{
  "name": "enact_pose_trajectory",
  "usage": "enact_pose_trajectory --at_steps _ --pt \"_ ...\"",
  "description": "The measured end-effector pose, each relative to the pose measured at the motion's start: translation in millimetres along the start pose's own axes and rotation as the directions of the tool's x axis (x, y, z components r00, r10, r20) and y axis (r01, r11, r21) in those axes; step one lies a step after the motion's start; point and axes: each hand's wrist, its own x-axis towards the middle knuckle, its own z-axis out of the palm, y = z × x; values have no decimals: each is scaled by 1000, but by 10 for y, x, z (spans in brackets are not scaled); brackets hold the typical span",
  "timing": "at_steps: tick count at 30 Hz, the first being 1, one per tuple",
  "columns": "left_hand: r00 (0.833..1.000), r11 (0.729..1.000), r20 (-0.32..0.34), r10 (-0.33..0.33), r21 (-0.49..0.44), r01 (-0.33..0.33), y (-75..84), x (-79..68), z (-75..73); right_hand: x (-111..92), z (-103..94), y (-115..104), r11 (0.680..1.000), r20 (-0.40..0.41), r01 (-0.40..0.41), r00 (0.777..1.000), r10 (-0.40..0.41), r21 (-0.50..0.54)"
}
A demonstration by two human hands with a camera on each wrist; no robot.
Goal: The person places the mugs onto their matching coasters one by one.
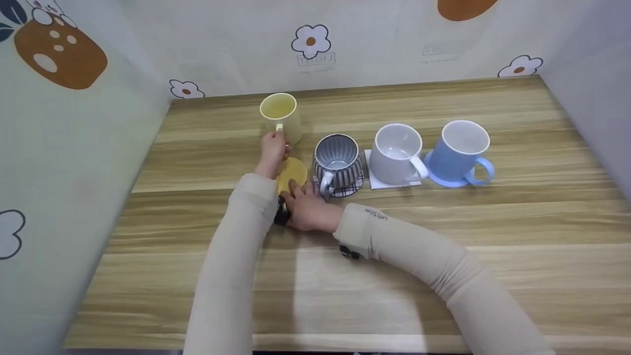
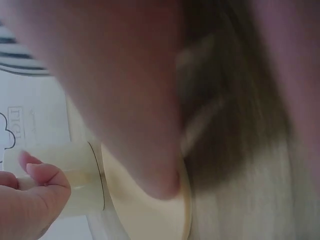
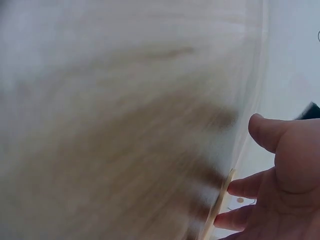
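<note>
In the head view my left hand pinches the handle of a pale yellow mug, which stands upright at the back left. The left wrist view shows the thumb and fingers of that hand curled on the handle. Just in front of the mug lies a round yellow coaster, bare on top. My right hand reaches to its near edge with fingers spread and fingertips touching it. From the right wrist, two fingertips of this hand meet the coaster's thin edge.
To the right stand a grey striped mug on a checked coaster, a white mug on a square white coaster, and a blue mug on a round blue coaster. Walls bound the wooden table behind and at both sides.
</note>
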Motion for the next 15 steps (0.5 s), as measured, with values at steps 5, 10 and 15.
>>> enact_pose_trajectory --at_steps 5,10,15 --pt "999 999 5 -44 30 44 338 -526 88 16 15 -1 1000 22 -11 1000 11 8" --pt "998 998 28 -56 -9 56 480 -744 79 19 16 1 1000 13 -9 1000 9 4" --pt "999 998 -6 -51 -35 51 385 -641 46 11 20 4 1000 -11 8 1000 -8 -28"
